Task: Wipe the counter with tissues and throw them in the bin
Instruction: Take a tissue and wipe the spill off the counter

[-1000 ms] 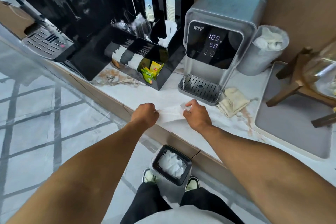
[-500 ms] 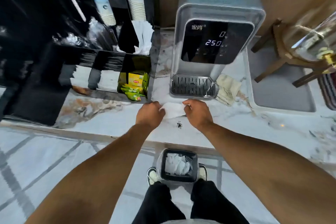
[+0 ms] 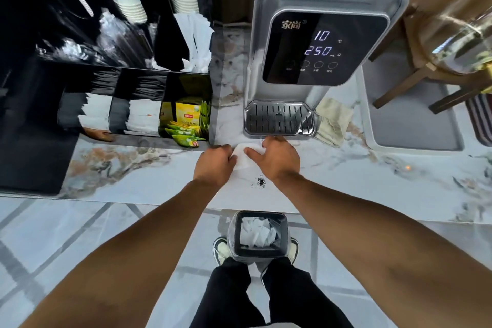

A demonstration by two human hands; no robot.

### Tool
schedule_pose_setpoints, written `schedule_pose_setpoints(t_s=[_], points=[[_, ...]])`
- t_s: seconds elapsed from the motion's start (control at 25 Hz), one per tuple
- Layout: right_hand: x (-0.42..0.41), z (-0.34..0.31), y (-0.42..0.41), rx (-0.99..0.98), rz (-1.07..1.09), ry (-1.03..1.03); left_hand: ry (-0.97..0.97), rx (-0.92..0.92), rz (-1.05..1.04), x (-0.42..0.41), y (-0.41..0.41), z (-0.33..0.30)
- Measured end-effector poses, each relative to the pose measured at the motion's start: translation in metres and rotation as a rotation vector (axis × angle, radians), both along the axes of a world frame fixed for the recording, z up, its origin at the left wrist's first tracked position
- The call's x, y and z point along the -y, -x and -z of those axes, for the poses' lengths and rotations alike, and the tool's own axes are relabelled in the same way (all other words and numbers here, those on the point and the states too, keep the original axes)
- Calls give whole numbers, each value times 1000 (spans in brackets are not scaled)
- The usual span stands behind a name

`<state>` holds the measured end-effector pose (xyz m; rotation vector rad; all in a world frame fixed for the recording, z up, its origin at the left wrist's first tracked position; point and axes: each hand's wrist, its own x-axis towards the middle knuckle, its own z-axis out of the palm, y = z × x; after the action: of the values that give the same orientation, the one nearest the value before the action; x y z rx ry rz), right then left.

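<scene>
A white tissue (image 3: pixel 246 153) lies on the marble counter (image 3: pixel 372 181) just in front of the water dispenser's drip tray. My left hand (image 3: pixel 214 161) grips its left edge and my right hand (image 3: pixel 274 156) presses on its right side. A small patch of dark specks (image 3: pixel 261 181) sits on the counter just behind my right wrist. Below the counter edge, on the floor between my shoes, stands a small black bin (image 3: pixel 259 235) lined with plastic and holding crumpled white tissues.
A grey water dispenser (image 3: pixel 319 48) stands behind my hands, a folded beige cloth (image 3: pixel 332 121) to its right. A black organiser (image 3: pixel 133 98) with napkins, tea bags and paper cups fills the left. A grey tray (image 3: pixel 410 125) with a wooden stand sits at right.
My view has swung to look straight down on the counter. Both hands have come closer together on the tissue, which is now bunched narrower between them, nearer the drip tray.
</scene>
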<state>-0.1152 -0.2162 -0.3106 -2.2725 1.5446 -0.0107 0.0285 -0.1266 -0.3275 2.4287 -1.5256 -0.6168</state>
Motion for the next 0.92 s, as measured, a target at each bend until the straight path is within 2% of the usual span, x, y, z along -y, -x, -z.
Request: schedule_pose_setpoints(t_s=[0.4, 0.6, 0.92], points=[[0, 9, 5, 98, -108, -11, 88, -203, -52, -11, -3, 10], [-7, 12, 10, 109, -213, -87, 114, -192, -62, -16, 1, 9], [-6, 8, 17, 123, -252, -120, 126, -157, -19, -16, 8, 3]])
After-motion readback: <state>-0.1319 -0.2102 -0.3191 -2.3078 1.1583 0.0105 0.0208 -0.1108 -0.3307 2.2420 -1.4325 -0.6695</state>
